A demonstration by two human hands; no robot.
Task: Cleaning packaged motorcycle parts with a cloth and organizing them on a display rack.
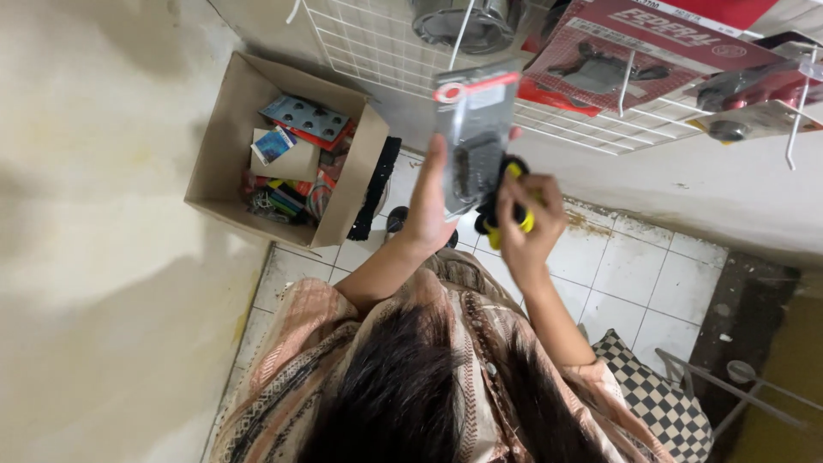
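At frame centre, the left hand [426, 206] pinches a clear plastic blister pack [474, 137] just below the white wire rack [549, 120]; the right hand [529, 219] clamps a yellow-black tool [506, 206].

The pack [474, 137] covers the left hand's [429, 206] fingertips; only the thumb shows along its edge. The part inside the pack is blurred, its kind unclear. The right hand [527, 219] hides most of the yellow-and-black tool [507, 221]. The rack [549, 103] and red cards [634, 51] are cut off by the top edge. Hair [403, 386] masks the chest. Items low in the box [283, 150] overlap, too small to identify.
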